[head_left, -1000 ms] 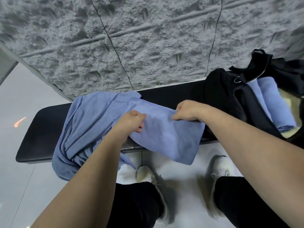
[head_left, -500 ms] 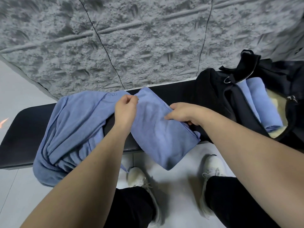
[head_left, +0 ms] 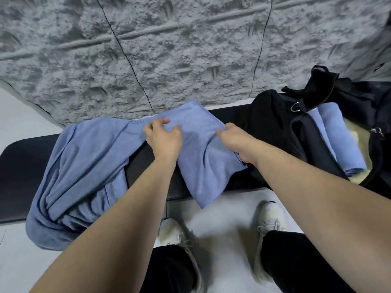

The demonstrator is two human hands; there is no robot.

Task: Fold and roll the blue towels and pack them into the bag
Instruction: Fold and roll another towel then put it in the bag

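Folded light-blue terry towel (head_left: 203, 157): lies across the black padded bench (head_left: 25, 166), its far corner raised toward the wall and its near corner hanging past the bench's front edge above the floor. Left hand (head_left: 164, 137): on the towel's upper left portion, fingers curled and pinching a fold of the cloth near the far edge. Right hand (head_left: 237, 142): on the towel's right hemmed edge, fingers curled round that edge, gripping it. Loose heap of light-blue towels (head_left: 84, 170): bunched and creased on the left half of the bench, touching the folded towel at its upper right, its lower part spilling over the front edge; a small printed mark shows near its top, too blurred to read. Black fabric bag (head_left: 281, 127): stands open at the right end of the bench, just beside the folded towel, with a metal ring and black strap at its top. Rolled light-blue towels (head_left: 336, 140): two, side by side inside the bag's opening. Grey rough-textured wall (head_left: 169, 49): behind the bench, crossed by thin dark lines. White sneakers (head_left: 270, 216): one pair, on the pale floor (head_left: 222, 208) below the bench, beneath black trouser legs (head_left: 296, 263).
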